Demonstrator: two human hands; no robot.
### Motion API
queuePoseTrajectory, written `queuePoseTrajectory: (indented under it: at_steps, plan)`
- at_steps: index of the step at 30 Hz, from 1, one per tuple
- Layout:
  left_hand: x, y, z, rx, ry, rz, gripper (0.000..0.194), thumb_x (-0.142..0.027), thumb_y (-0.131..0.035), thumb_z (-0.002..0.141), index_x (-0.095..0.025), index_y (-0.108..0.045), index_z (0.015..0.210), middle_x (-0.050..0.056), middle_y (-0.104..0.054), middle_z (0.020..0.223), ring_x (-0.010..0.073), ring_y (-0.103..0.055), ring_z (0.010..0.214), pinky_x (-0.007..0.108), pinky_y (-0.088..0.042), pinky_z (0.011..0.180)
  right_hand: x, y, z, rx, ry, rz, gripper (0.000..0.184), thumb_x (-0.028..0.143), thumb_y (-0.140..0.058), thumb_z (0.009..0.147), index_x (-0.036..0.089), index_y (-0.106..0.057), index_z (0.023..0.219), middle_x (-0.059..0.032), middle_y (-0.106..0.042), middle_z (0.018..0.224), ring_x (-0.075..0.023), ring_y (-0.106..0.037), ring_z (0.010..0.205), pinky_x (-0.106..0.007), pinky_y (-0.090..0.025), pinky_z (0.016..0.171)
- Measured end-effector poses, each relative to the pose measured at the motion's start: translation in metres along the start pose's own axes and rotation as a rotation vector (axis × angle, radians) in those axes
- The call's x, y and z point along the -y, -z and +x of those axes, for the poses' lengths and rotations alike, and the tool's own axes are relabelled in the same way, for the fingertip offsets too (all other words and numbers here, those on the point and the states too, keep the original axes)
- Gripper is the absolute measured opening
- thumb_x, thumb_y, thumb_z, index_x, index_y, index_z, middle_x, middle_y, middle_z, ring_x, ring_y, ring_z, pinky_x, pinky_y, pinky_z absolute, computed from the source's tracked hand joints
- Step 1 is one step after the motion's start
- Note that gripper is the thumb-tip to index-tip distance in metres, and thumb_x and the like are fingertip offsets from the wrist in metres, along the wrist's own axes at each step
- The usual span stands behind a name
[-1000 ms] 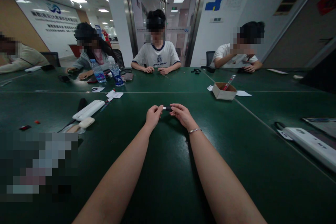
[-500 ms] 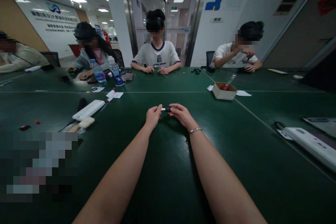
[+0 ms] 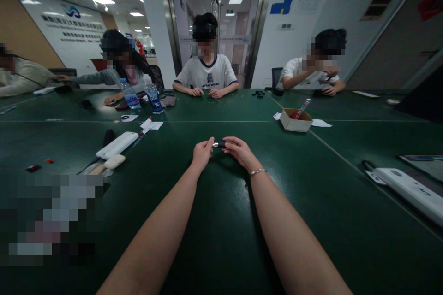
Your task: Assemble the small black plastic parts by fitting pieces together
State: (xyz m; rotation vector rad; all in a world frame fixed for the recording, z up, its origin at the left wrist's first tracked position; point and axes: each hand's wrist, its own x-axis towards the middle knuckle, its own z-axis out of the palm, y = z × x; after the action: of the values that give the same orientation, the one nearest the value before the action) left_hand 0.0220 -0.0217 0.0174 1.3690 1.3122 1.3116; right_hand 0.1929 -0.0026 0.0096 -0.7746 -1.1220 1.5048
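Note:
Between my two hands, just above the green table (image 3: 221, 203), is a small slim object (image 3: 218, 144), black on the right with a shiny silver part on the left. Its exact kind is too small to make out. My left hand (image 3: 203, 153) pinches the silver end between thumb and fingers. The black end sits in the fingertips of my right hand (image 3: 239, 150), with a bracelet (image 3: 258, 172) on that wrist. My fingers cover both ends of the object.
Ahead to the right stands a small open box (image 3: 296, 123) with a stick-like item in it. Left lie a white power bank (image 3: 117, 145) and a rounded white case (image 3: 115, 161). Two bottles (image 3: 152, 94) stand farther back. A white device (image 3: 411, 189) lies right. Several people sit opposite.
My hands hold nearly the same place; slightly more of the object's silver part shows. Across the table at left, a person's arm has stretched out toward the far left.

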Motion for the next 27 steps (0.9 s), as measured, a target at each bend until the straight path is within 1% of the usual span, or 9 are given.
queuePoseTrajectory:
  at_steps: [6, 11, 16, 20, 24, 27]
  plan:
    - [0.0026, -0.0022, 0.0023, -0.038, -0.003, 0.035, 0.060, -0.070, -0.051, 0.079, -0.020, -0.048, 0.047, -0.002, -0.045, 0.042, 0.0117, -0.044, 0.042, 0.027, -0.038, 0.053, -0.0003, 0.0003, -0.0004, 0.010, -0.004, 0.003, 0.032, 0.024, -0.086, 0.061, 0.020, -0.074, 0.091, -0.0008, -0.070, 0.084, -0.0119, -0.068, 0.071, -0.020, -0.057, 0.064]
    - [0.0007, -0.0008, 0.0012, -0.022, -0.001, 0.047, 0.060, -0.072, -0.051, 0.078, -0.020, -0.049, 0.047, -0.001, -0.047, 0.043, 0.0120, -0.046, 0.043, 0.028, -0.040, 0.053, 0.0004, -0.0001, -0.0004, 0.009, -0.011, -0.011, 0.030, 0.023, -0.084, 0.064, 0.019, -0.073, 0.092, -0.0019, -0.070, 0.084, -0.0122, -0.068, 0.072, -0.020, -0.057, 0.064]
    - [-0.0016, -0.0015, 0.0000, -0.018, 0.002, -0.027, 0.053, -0.068, -0.059, 0.075, -0.019, -0.053, 0.056, -0.002, -0.050, 0.052, 0.0105, -0.046, 0.047, 0.025, -0.040, 0.050, -0.0012, 0.0001, 0.0017, -0.024, -0.014, 0.004, 0.032, 0.026, -0.086, 0.062, 0.018, -0.073, 0.090, -0.0011, -0.070, 0.077, -0.0106, -0.067, 0.066, -0.019, -0.056, 0.061]
    - [-0.0004, -0.0035, 0.0012, -0.032, -0.007, -0.048, 0.048, -0.065, -0.064, 0.071, -0.019, -0.054, 0.061, -0.002, -0.051, 0.058, 0.0102, -0.047, 0.052, 0.023, -0.041, 0.048, -0.0026, 0.0005, 0.0030, -0.036, -0.002, 0.009, 0.033, 0.029, -0.087, 0.061, 0.019, -0.072, 0.088, 0.0000, -0.069, 0.072, -0.0108, -0.066, 0.063, -0.020, -0.056, 0.060]
    - [0.0041, -0.0043, 0.0032, -0.026, -0.041, -0.065, 0.042, -0.058, -0.066, 0.073, -0.018, -0.055, 0.066, -0.003, -0.051, 0.061, 0.0101, -0.048, 0.055, 0.022, -0.042, 0.049, -0.0029, 0.0004, 0.0029, -0.054, 0.001, 0.010, 0.034, 0.030, -0.087, 0.060, 0.019, -0.071, 0.087, 0.0005, -0.069, 0.070, -0.0108, -0.066, 0.062, -0.021, -0.056, 0.061]
    - [0.0069, -0.0049, 0.0048, -0.018, -0.063, -0.080, 0.035, -0.051, -0.066, 0.074, -0.018, -0.058, 0.072, -0.001, -0.054, 0.066, 0.0108, -0.050, 0.058, 0.022, -0.042, 0.050, -0.0028, 0.0003, 0.0026, -0.071, -0.002, 0.018, 0.035, 0.030, -0.087, 0.059, 0.019, -0.071, 0.088, 0.0000, -0.069, 0.071, -0.0102, -0.066, 0.063, -0.020, -0.055, 0.061]
